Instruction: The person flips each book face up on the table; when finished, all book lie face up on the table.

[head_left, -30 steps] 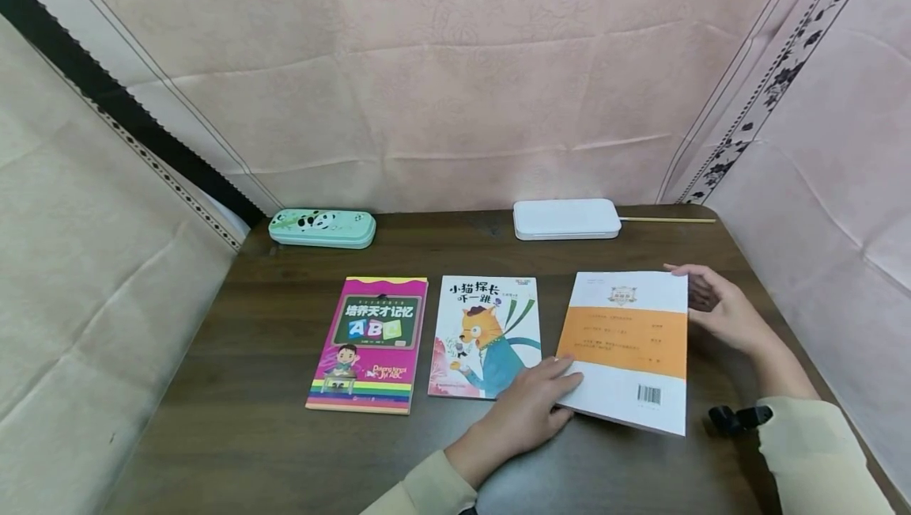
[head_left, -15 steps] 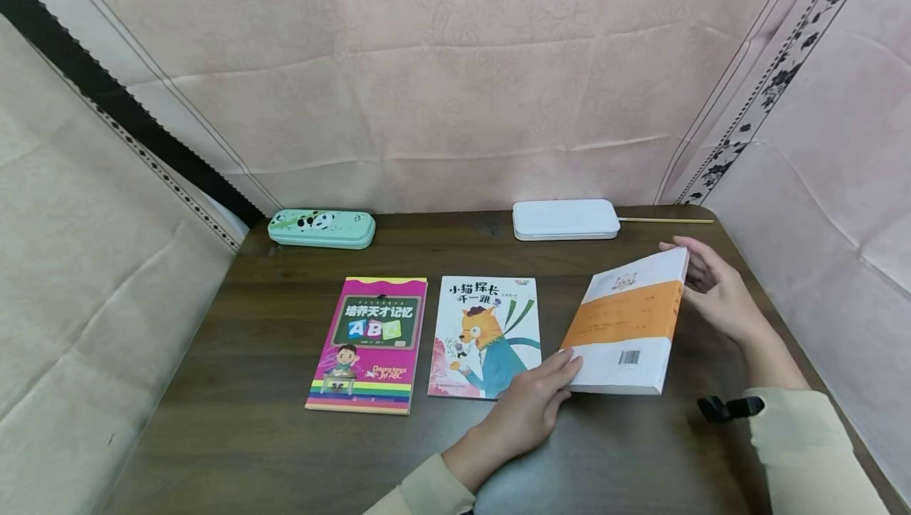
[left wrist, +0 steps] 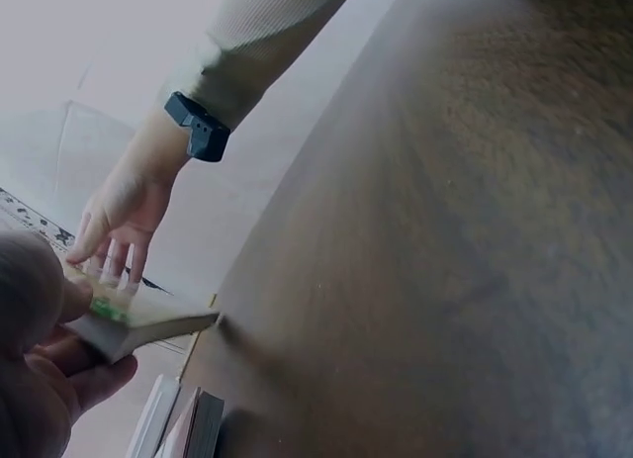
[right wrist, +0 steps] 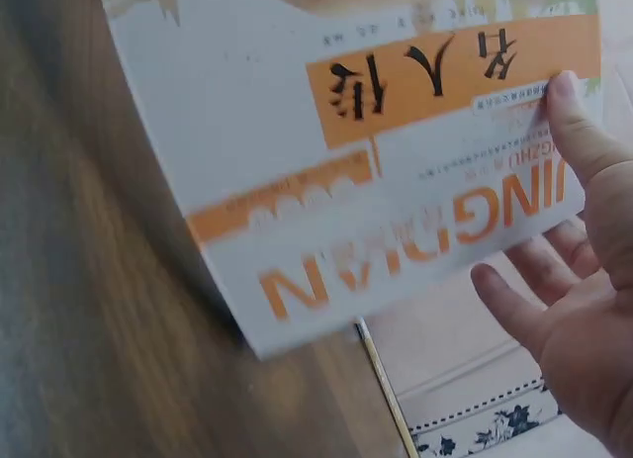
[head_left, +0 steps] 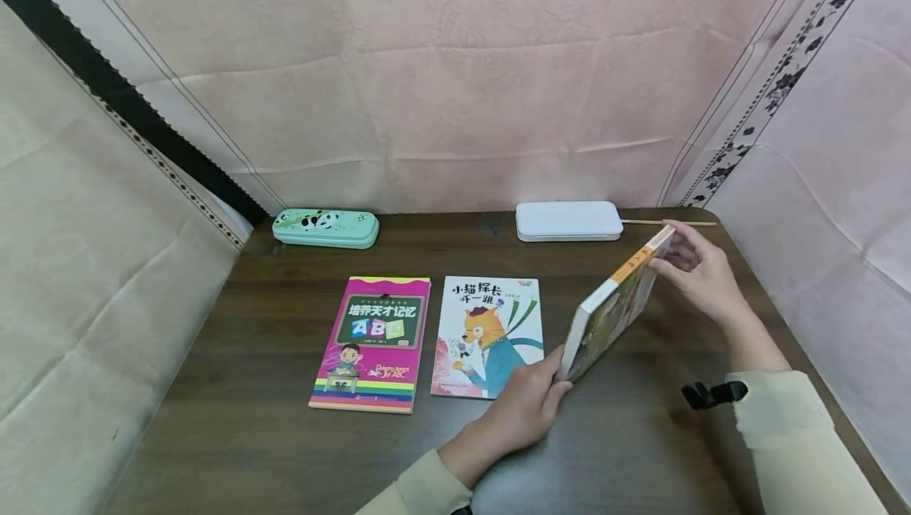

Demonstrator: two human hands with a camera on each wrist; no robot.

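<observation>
A book stands tilted on edge above the table, held by both hands, its spine facing up and left. The left hand pinches its near lower corner, with thumb and fingers on opposite sides in the left wrist view. At the far upper corner the right hand grips it. In the right wrist view the right thumb presses on the white and orange front cover, which has large black characters, and the fingers reach behind. A cat picture book lies flat beside the left hand.
Left of the cat book lies a pink ABC book. A green panda pencil case and a white case sit along the table's back edge. A thin stick extends right from the white case. Cloth walls enclose the table.
The book, earlier with its back cover up, has been lifted and turned on edge, so its front cover now faces right. The right hand has risen and moved slightly left with it.
</observation>
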